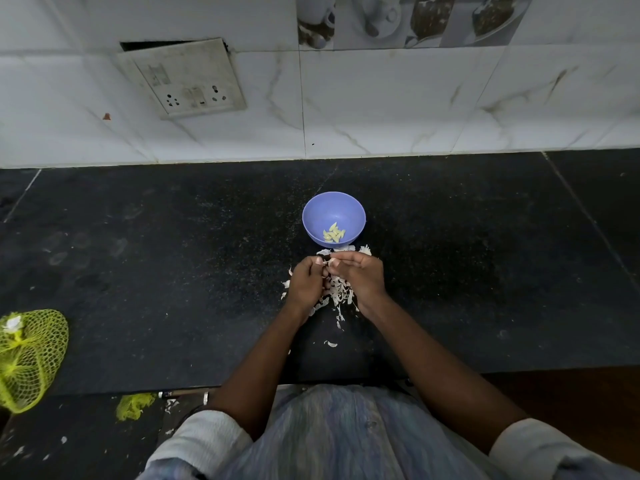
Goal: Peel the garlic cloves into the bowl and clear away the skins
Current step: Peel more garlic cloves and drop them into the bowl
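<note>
Closest to the camera is the person's own pale blue shirt (346, 434), with two bare forearms reaching forward from rolled sleeves. Beyond lies a wide black stone tabletop (173, 237) backed by a white marbled tile wall (381, 109) carrying a grimy socket plate (187, 77). At the tabletop's left edge sits a yellow mesh bag (29, 355). Near the middle stands a small blue bowl (313, 209) holding a handful of peeled garlic cloves (334, 232). Just in front of the bowl, the left hand (306, 284) and right hand (360, 275) meet, fingertips curled together in a tight pinching grip on a small pale piece, seemingly a clove (326, 262) being skinned; it is too small to make out clearly. Under and around the hands spreads a loose pile of papery white skins (337, 294), with a few strays nearer the body. Judging by this, peeling is well underway, with several cloves done; how many remain is unclear, and the skins have yet to be cleared.
</note>
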